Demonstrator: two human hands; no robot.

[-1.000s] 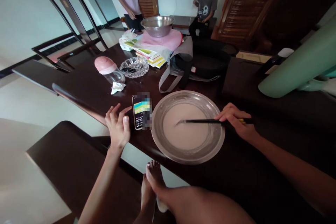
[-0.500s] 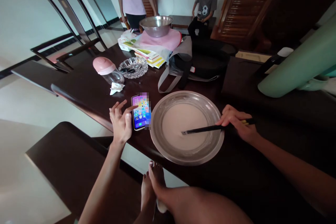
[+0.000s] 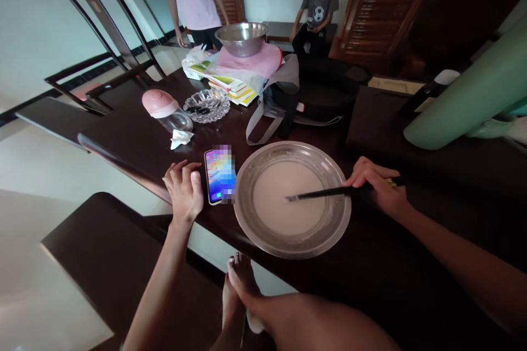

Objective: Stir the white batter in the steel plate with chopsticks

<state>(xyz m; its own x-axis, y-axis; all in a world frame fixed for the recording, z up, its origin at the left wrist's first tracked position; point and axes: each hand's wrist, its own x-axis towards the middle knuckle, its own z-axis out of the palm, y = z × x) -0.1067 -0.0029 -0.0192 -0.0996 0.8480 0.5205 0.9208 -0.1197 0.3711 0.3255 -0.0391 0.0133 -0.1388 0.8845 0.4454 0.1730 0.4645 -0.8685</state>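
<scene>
Chopsticks [image 3: 319, 193]: light, stiff, I'd say; best held nr upper end, where R hand [image 3: 377, 185] grips; tips in bowl [image 3: 290, 245] of liquid [image 3: 275, 211]; L hand [image 3: 184, 189] lax, empty, nr phone [image 3: 214, 178].

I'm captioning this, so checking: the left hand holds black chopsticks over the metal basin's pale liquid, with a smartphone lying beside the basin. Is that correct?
Not quite: the right hand, not the left hand, holds the black chopsticks, as the head view shows. The rest stands.

place: home, living room | signs: slatted wooden chair [image 3: 382, 17], dark table [image 3: 123, 129], bare feet [image 3: 244, 281]
</scene>
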